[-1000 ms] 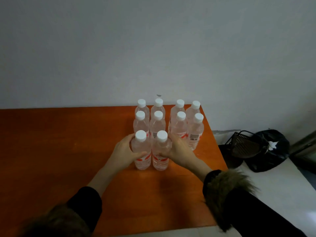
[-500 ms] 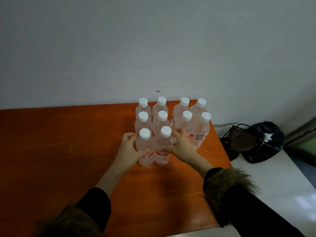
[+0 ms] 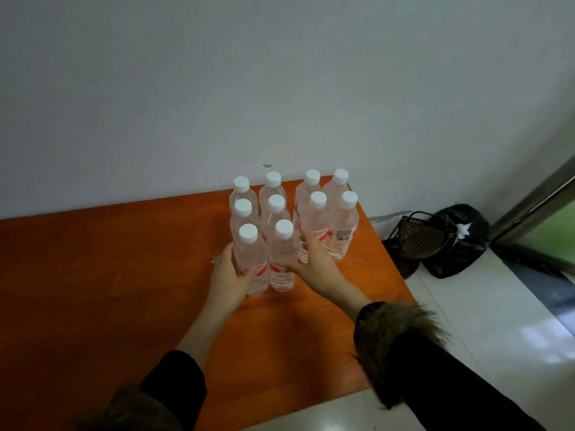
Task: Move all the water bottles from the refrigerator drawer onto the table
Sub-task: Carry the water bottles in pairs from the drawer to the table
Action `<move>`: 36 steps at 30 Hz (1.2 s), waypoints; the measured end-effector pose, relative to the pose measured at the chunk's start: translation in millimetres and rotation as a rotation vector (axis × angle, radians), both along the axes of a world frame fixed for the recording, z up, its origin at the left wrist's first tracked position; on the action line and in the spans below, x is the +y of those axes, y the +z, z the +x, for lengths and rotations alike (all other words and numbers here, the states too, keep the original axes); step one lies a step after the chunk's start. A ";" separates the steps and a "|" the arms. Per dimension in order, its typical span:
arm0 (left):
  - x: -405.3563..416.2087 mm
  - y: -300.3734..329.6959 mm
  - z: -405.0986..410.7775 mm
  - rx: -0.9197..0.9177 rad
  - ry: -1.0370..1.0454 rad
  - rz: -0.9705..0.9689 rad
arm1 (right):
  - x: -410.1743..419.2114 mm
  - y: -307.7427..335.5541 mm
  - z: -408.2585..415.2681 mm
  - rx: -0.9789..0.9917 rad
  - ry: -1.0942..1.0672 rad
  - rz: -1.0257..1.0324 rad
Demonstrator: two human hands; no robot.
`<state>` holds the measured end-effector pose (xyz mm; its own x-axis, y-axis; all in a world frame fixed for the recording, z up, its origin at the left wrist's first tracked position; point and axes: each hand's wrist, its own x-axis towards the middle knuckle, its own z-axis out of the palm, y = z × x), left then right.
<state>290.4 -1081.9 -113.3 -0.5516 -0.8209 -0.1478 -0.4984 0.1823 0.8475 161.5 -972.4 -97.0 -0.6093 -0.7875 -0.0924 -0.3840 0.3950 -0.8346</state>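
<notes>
Clear plastic water bottles (image 3: pixel 291 219) with white caps stand upright on the orange wooden table (image 3: pixel 93 275); left hand (image 3: pixel 228 275) grips the front-left bottle (image 3: pixel 250 259), right hand (image 3: pixel 314 264) the front-right bottle (image 3: pixel 281 256), fingers curled round each.

Ten white-capped water bottles (image 3: pixel 317 219) stand upright, clustered at the far right corner of the orange table (image 3: pixel 93 275). Nearest the person, the left hand (image 3: pixel 228 275) grips the front-left bottle (image 3: pixel 250 259) and the right hand (image 3: pixel 314 264) grips the front-right bottle (image 3: pixel 281 256). Right of the table, a dark basket (image 3: pixel 417 237) and black bag (image 3: pixel 460 244) sit on the floor.
</notes>
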 end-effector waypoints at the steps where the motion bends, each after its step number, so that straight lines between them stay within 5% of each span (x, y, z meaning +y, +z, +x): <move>1: 6.7 2.5 2.5 -0.008 0.005 -0.032 | 8.7 3.1 3.1 0.022 0.006 0.021; 6: 61.2 24.1 6.9 0.027 -0.057 -0.186 | 73.5 24.0 4.9 0.190 0.006 0.111; 13: 157.3 68.9 -39.5 0.004 -0.516 -0.515 | 218.9 66.7 -5.6 0.459 -0.157 0.391; 21: 365.6 120.9 -69.5 -0.028 -0.961 -0.855 | 461.9 114.9 40.7 0.658 -0.531 0.553; 36: 727.5 137.5 -51.4 0.325 -1.493 -0.934 | 815.4 141.7 194.3 0.512 -1.164 0.744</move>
